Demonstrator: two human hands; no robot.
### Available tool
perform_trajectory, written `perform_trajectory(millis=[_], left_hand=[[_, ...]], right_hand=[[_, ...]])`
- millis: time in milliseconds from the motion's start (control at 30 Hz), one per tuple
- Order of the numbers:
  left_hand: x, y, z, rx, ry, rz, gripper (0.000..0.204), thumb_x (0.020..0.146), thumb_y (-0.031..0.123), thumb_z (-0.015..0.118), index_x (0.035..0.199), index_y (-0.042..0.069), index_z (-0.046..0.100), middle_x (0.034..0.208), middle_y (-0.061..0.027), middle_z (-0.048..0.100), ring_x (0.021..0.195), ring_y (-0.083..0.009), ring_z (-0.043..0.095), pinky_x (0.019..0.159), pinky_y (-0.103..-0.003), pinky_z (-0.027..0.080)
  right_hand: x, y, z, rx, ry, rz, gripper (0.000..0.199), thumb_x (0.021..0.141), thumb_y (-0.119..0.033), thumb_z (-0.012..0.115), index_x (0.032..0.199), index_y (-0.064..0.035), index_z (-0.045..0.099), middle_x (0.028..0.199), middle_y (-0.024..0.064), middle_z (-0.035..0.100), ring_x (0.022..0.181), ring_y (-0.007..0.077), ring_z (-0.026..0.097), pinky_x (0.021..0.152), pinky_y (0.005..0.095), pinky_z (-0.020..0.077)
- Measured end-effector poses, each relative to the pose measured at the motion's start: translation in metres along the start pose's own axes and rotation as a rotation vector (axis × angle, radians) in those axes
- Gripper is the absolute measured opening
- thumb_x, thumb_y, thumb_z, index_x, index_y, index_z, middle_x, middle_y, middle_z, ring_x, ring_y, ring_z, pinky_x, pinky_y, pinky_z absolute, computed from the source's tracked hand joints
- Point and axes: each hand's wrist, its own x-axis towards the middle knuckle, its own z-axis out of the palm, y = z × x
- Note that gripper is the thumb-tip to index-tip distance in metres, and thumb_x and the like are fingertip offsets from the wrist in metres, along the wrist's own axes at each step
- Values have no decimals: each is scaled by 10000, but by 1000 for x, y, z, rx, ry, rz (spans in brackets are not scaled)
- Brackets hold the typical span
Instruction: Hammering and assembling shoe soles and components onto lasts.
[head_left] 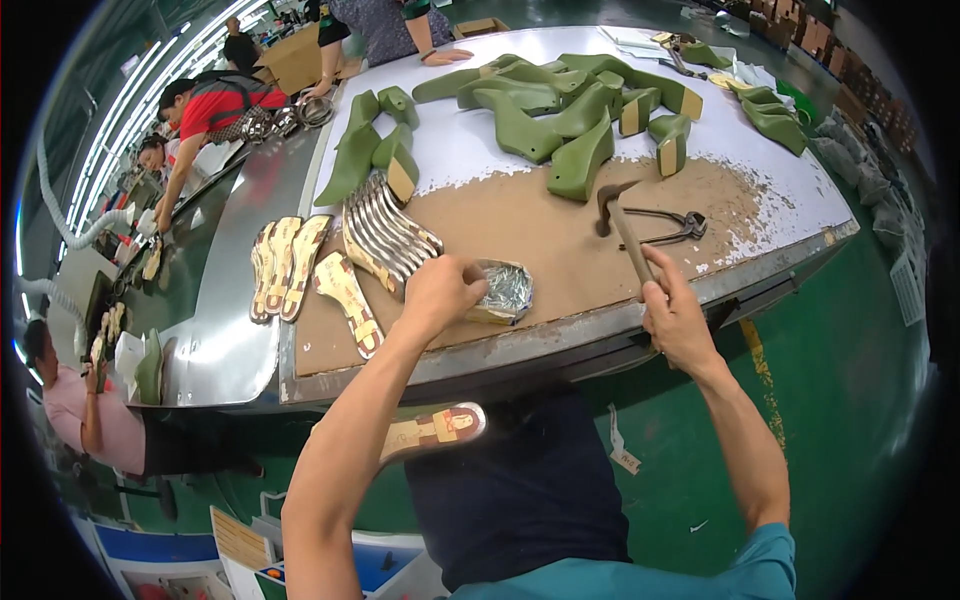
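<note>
My right hand [680,318] grips the wooden handle of a hammer [630,240], its dark head raised over the table near the pincers [690,226]. At the left edge of a small open box of nails [506,288], my left hand [441,294] has its fingers drawn together; what they hold, if anything, is hidden. Under my left forearm a shoe sole on a green last [440,428] rests on my lap, partly covered by the arm. A row of silver-edged soles [385,235] stands beyond my left hand. One more strapped sole [349,300] lies to its left.
Several green shoe lasts [545,115] are heaped across the far side of the worktable [540,345]. Three soles [285,262] lie on the metal surface at left. Co-workers stand along the left, and a person's hands [445,57] rest at the far edge.
</note>
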Motion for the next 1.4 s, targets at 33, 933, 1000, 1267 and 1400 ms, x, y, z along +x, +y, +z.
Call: perform_trajectory(millis=[33,933,1000,1267,1400], left_hand=[[-3,-1,1,-75,30,1,182,773,215,675,893,95,741,818,-103,714,785,-290,683,744,-395,529],[-185,23,-25,-206,92,22,98,774,52,702,872,59,697,1058,-89,705,1107,-296,607,951,-380,458],[-184,23,-25,-208,85,27,97,770,55,704,868,59,699,1056,-90,704,1101,-291,610,941,-376,464],[-182,26,-22,-172,111,74,115,747,57,723,861,60,703,1023,-92,703,1015,-278,638,878,-366,491],[-181,20,-21,-91,153,160,96,751,131,735,843,115,710,1005,-42,703,973,-261,641,799,-382,489]], right_hand=[[-9,-20,3,404,-25,340,450,971,-105,460,1408,-68,361,877,83,536,532,120,519,434,264,435],[-86,-9,42,-86,12,133,433,1000,-68,431,1424,-108,349,711,72,488,598,163,465,570,308,416],[-87,-8,43,-91,24,147,432,1003,-73,431,1425,-110,349,703,73,485,591,168,463,567,311,415],[-88,-4,39,-116,27,88,452,995,-63,437,1437,-110,352,693,69,474,576,159,433,556,309,405],[-103,-38,36,85,-56,187,470,969,-40,472,1429,-71,379,777,64,555,615,117,460,581,284,433]])
